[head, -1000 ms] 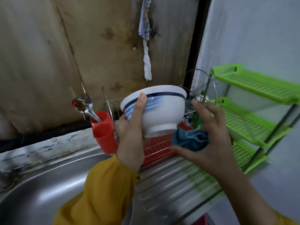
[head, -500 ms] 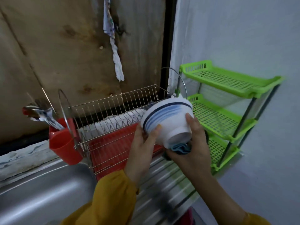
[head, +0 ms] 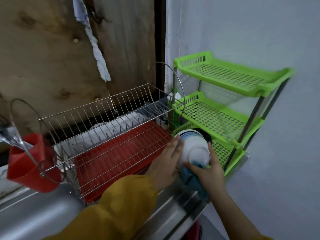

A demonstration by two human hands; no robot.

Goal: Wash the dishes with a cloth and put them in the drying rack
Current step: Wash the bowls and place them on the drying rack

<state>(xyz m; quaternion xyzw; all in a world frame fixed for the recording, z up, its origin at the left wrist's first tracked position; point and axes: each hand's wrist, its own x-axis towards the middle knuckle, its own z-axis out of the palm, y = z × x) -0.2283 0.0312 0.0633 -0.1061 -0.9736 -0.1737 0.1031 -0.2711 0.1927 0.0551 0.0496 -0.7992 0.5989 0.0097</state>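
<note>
so, left grip [head: 165, 161] flat, right grip [head: 210, 172] round bowl [head: 192, 147]

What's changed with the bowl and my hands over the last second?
The bowl moved down to the right end of the drying rack and tipped so its base faces the camera. The right hand, apart a second ago, came onto the base with the blue cloth. The left hand stayed on the bowl's side; the red cup stayed on the rack.

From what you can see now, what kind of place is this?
Probably a home kitchen, at the washing-up spot: a steel sink, a wire drying rack with a red tray, and a blue-striped bowl.
</note>
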